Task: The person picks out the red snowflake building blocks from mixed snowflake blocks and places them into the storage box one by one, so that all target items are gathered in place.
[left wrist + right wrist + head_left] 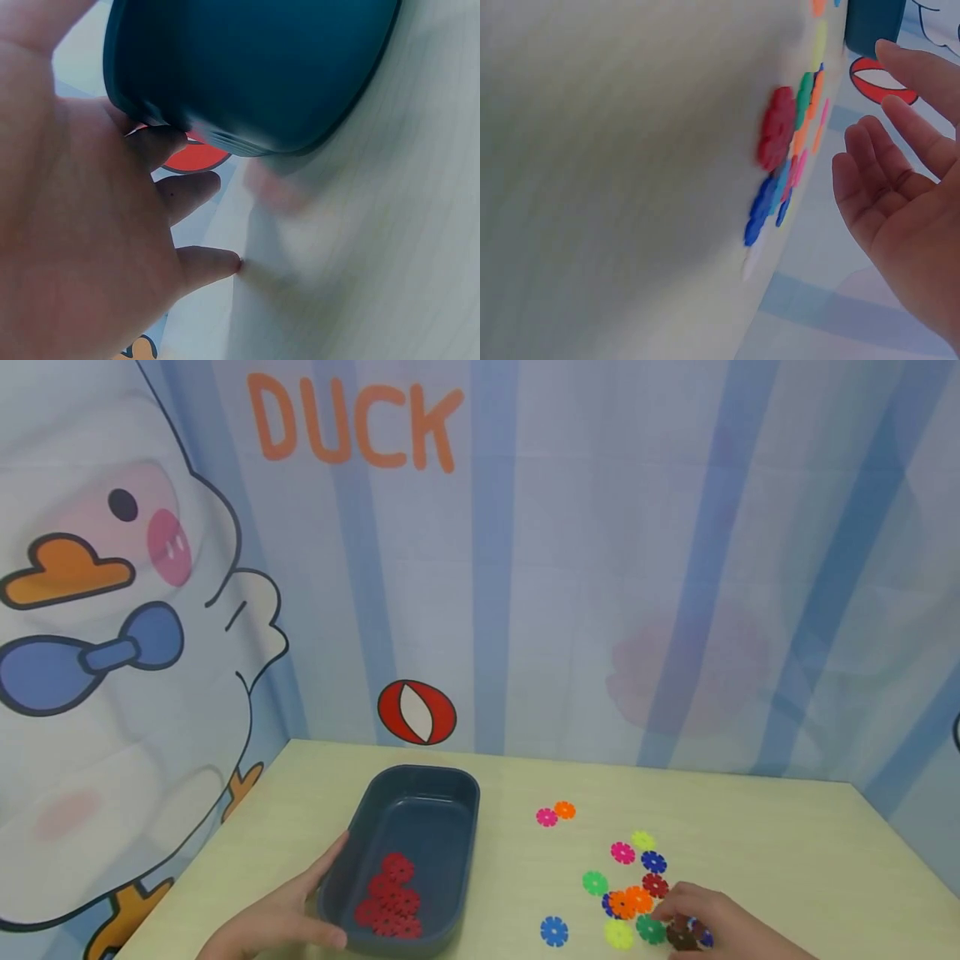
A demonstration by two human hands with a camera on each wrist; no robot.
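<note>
My left hand (281, 906) holds the dark blue plastic tray (431, 831) at its near left corner, thumb at the near end and fingers along the left side. In the left wrist view, some fingers stick out below the tray (255, 82). Several red snowflake discs (390, 897) lie in the tray's near half. Over the near right of the loose discs is my right hand (712, 922), fingers loosely bent, by a brown disc (681, 935) and a dark green disc (650, 930). In the right wrist view, nothing shows between its fingers (919, 135).
Mixed discs spread right of the tray, including an orange disc (622, 905), a light green disc (596, 883) and a blue disc (554, 932). Farther back lie a pink disc (547, 817) and another orange one. A printed duck curtain (555, 568) hangs behind the pale table (787, 843).
</note>
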